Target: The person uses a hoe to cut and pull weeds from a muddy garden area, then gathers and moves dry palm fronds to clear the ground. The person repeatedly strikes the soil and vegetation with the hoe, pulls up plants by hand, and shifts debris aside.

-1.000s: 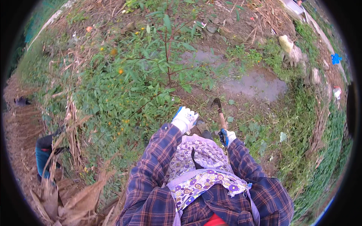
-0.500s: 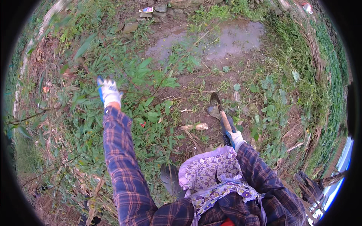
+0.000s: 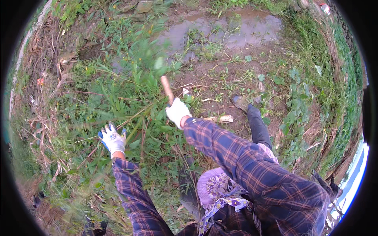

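My left hand (image 3: 112, 138), in a white and blue work glove, is over the tall weeds (image 3: 130, 98) with its fingers spread; nothing shows in its grasp. My right hand (image 3: 178, 112), gloved the same way, is closed around the wooden handle of a sickle (image 3: 167, 88). That handle points away from me into the leaves, and the blade is lost in blurred greenery. Thin stems run between the two hands.
A muddy puddle (image 3: 252, 33) lies beyond the weeds. My boot (image 3: 241, 103) is on bare soil to the right, near a pale piece of wood (image 3: 220, 118). Dry stalks (image 3: 41, 129) litter the left side, and low leafy plants (image 3: 297, 98) grow at right.
My right hand has swung left and forward with the sickle, from beside my knee into the weeds. My left hand has come down closer to me. The leafy stems have shifted and blur.
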A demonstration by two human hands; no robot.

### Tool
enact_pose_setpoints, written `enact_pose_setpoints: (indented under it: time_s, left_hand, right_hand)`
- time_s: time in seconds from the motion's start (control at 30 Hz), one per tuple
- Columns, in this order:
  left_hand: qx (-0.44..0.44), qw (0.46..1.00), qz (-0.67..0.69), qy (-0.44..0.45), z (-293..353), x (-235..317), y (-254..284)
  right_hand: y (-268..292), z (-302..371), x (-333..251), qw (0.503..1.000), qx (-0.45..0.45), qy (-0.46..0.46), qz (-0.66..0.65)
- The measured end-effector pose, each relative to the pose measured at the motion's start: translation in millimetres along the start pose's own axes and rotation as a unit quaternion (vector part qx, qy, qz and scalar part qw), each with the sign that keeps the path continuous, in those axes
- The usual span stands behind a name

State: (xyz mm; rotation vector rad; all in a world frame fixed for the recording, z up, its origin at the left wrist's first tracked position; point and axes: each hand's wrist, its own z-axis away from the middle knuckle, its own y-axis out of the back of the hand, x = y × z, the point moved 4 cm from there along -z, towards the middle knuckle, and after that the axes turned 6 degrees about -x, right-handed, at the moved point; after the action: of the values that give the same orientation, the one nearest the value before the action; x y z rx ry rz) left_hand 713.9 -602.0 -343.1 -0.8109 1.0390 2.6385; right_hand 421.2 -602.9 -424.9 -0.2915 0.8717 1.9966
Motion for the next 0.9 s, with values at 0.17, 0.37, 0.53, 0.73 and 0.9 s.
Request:
enact_pose_setpoints:
  time_s: [0.17,0.37,0.53,0.73,0.9]
  left_hand:
    - [0.107,0.990,0.030,-0.086,61.7,0.5,-20.2]
    - [-0.203,0.942,0.265,-0.032,225.1,-46.6,-160.5]
    - [-0.277,0.620,0.730,-0.078,329.5,3.0,-214.5]
    - [0.183,0.690,0.675,-0.187,192.8,131.4,37.6]
    - [0.250,0.877,0.273,-0.306,45.2,201.0,20.3]
  right_hand:
    - [-129.9,62.8,5.5,0.964,-0.178,0.138,0.138]
    - [-152.2,87.5,51.4,0.939,-0.251,0.144,0.184]
    - [-117.4,73.3,42.0,0.936,-0.299,0.133,0.131]
    - [-103.2,64.9,44.4,0.923,-0.360,0.119,0.059]
    - [-101.5,21.7,93.6,0.902,-0.336,0.159,-0.220]
